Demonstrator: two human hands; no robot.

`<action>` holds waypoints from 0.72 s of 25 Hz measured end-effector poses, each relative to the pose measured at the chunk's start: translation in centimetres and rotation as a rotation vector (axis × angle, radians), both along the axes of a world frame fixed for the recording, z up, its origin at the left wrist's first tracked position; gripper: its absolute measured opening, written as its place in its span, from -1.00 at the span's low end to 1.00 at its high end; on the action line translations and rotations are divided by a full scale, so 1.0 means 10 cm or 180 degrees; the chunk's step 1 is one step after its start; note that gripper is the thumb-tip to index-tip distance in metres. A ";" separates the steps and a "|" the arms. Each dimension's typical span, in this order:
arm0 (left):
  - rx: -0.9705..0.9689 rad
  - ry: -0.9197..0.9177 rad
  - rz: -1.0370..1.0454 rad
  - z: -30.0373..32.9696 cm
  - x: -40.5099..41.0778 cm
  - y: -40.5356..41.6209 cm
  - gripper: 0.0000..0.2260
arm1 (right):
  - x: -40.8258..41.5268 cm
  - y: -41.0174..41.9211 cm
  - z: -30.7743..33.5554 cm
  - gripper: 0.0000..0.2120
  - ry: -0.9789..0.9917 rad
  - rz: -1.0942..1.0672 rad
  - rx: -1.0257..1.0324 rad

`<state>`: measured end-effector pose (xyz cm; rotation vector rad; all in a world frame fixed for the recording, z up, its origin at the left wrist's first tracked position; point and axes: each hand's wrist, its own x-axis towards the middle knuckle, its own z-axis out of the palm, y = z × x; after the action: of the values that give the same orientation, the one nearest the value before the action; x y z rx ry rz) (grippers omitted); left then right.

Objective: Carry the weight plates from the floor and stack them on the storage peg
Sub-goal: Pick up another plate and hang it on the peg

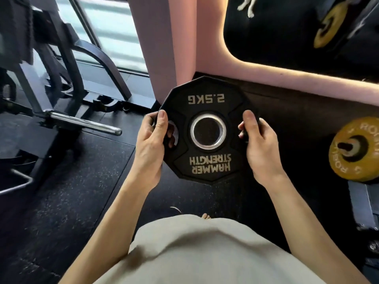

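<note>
The floor [86, 181] is dark, with a pink wall [184, 37] up top. Both hands, left [152, 144] and right [259, 146], curl tight around the black plate [207, 165] mid-frame.

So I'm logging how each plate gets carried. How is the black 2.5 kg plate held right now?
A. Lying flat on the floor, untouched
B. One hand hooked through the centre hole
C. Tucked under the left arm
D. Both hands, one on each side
D: the left hand and the right hand each grip an opposite side of the black plate, which is held up in front of the person with its centre hole free.
</note>
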<state>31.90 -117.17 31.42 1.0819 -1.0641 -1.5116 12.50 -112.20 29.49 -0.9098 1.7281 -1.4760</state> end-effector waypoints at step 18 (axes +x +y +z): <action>0.0042 0.0002 -0.1164 0.11 -1.77 -4.43 -0.80 | -1.33 -3.67 0.08 -0.69 -0.0283 -0.1338 -0.0219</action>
<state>14.19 -161.44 32.53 0.9288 -1.3047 -1.8061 -0.85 -148.89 30.29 -0.5209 1.8885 -1.8223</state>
